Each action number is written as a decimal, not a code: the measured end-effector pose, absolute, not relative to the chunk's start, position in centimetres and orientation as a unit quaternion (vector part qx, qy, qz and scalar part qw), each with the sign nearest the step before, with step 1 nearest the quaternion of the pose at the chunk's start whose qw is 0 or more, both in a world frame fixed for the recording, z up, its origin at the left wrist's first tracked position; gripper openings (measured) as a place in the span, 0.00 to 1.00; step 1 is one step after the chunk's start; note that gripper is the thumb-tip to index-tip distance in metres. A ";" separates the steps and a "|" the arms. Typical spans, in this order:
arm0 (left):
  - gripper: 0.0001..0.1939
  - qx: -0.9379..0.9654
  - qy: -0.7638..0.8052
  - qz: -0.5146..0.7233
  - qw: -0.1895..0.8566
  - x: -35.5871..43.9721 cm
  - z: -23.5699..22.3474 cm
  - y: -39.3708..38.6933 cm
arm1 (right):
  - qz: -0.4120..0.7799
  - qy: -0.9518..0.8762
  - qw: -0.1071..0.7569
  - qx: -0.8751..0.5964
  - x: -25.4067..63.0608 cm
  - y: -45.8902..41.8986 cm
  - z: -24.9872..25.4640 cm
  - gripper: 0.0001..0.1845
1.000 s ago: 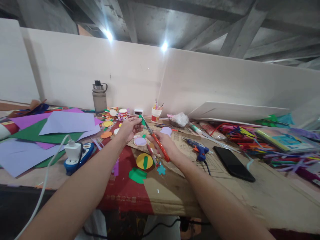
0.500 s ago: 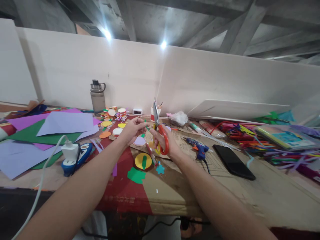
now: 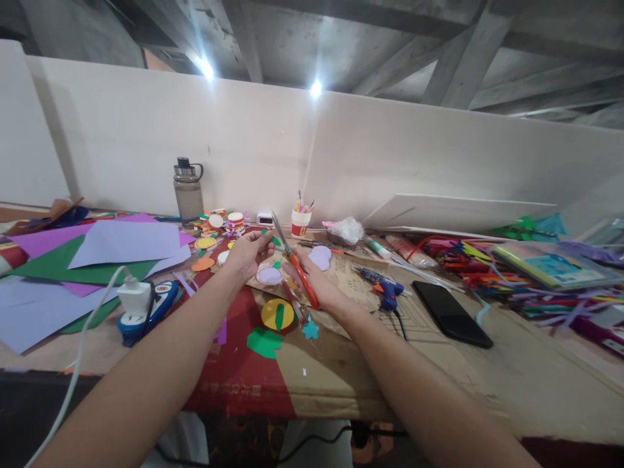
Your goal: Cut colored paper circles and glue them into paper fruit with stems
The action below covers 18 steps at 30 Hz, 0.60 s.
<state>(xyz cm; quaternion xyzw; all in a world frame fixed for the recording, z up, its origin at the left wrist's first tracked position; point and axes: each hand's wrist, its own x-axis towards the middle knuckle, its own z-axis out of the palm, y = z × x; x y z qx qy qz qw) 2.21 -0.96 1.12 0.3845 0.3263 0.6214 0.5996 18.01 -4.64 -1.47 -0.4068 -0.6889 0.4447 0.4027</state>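
Between the fingertips of my left hand (image 3: 252, 252) is a small green paper piece (image 3: 273, 240), pinched above the table. My right hand (image 3: 309, 276) is closed around the red-orange handles of a pair of scissors (image 3: 283, 235), whose blades point up and to the left, beside the green piece. Below my hands lie a lilac disc (image 3: 270, 275), a yellow disc (image 3: 273, 314) with a green strip on it, a green paper scrap (image 3: 263, 342) and a blue flower shape (image 3: 310, 329). A lilac paper shape (image 3: 320, 257) sits just behind my right hand.
On the right are a blue glue gun (image 3: 389, 294), a black phone (image 3: 451, 314) and a heap of coloured pipe cleaners (image 3: 468, 266). Coloured paper sheets (image 3: 127, 244), a power strip (image 3: 146, 315) and a bottle (image 3: 188, 194) stand left. A pencil cup (image 3: 301, 222) is behind.
My right hand has turned the scissors so the blades lean left, closer to the green piece. My left hand has shifted slightly left, and more of the green piece shows.
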 end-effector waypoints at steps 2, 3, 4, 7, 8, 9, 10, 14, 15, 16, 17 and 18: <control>0.09 0.376 0.320 0.624 0.606 2.0 1.2 -0.8 | 0.436 -0.697 0.404 -0.402 18.2 -4.0 -2.2 0.18; 0.08 0.374 0.322 0.625 0.605 1.8 1.3 -0.8 | 0.435 -0.698 0.407 -0.398 18.3 -3.8 -2.5 0.17; 0.07 0.373 0.326 0.624 0.604 1.7 1.3 -0.7 | 0.438 -0.698 0.406 -0.394 18.4 -3.6 -2.8 0.16; 0.06 0.386 0.337 0.617 0.598 1.2 1.2 -0.4 | 0.458 -0.699 0.395 -0.382 18.7 -3.6 -3.0 0.16; 0.05 0.394 0.337 0.614 0.595 1.0 1.2 -0.3 | 0.467 -0.699 0.388 -0.379 18.7 -3.7 -2.8 0.17; 0.05 0.404 0.336 0.613 0.590 0.9 1.1 -0.2 | 0.478 -0.697 0.380 -0.377 18.8 -3.9 -2.6 0.18; 0.05 0.414 0.335 0.615 0.581 0.9 1.1 -0.2 | 0.489 -0.694 0.371 -0.376 18.9 -4.1 -2.3 0.19; 0.08 0.447 0.347 0.635 0.526 1.0 1.3 -0.2 | 0.522 -0.679 0.345 -0.384 18.9 -4.7 -1.5 0.21; 0.09 0.452 0.350 0.638 0.516 1.0 1.3 -0.3 | 0.526 -0.677 0.343 -0.385 18.9 -4.8 -1.4 0.21; 0.09 0.456 0.352 0.640 0.508 1.1 1.4 -0.3 | 0.527 -0.676 0.343 -0.384 18.9 -4.9 -1.3 0.21; 0.10 0.460 0.352 0.641 0.504 1.2 1.4 -0.4 | 0.527 -0.678 0.344 -0.382 18.9 -5.0 -1.3 0.21; 0.10 0.462 0.350 0.642 0.501 1.2 1.4 -0.5 | 0.523 -0.680 0.344 -0.381 18.9 -5.0 -1.2 0.20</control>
